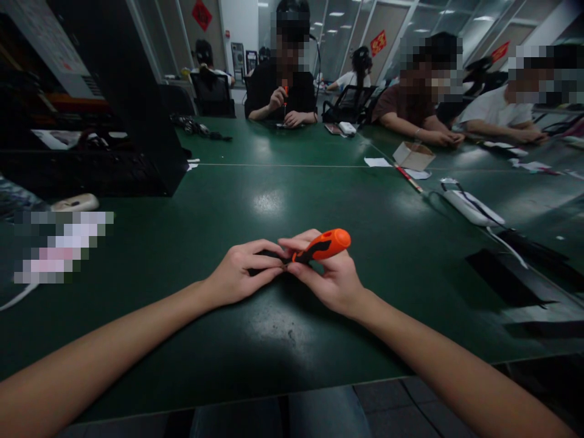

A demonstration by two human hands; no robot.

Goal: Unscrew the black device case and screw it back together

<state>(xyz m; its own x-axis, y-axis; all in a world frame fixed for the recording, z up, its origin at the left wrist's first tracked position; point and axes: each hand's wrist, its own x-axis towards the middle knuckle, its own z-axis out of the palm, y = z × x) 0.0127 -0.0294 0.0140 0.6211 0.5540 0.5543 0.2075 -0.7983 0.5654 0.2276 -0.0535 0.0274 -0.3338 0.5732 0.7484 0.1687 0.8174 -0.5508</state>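
Black cabinet [152, 134]: stands at the left of the green table [319, 194]; a pale rounded object [75, 202] lies by its foot.
Cord [196, 126]: black, bunched, on the far part of the table.
Left hand [239, 271]: low at the table, fingers bent, tips meeting at the lower end of the screwdriver [328, 243]; a dark bit shows under the fingers, too hidden to name, and whether the hand grips it cannot be told.
Person across [258, 94]: in a black top, holding an upright orange tool [286, 90].
Screwdriver handle: orange and black, tilted, butt end up and to the right, above the middle of the table's near part.
Right hand [337, 283]: grasping the screwdriver, thumb near its lower end.
Box [413, 157]: pale, just beside a white paper [377, 162].
Two people at right [387, 103]: seated, forearms on the table.
Power strip [474, 205]: white, near black sheets [502, 280].
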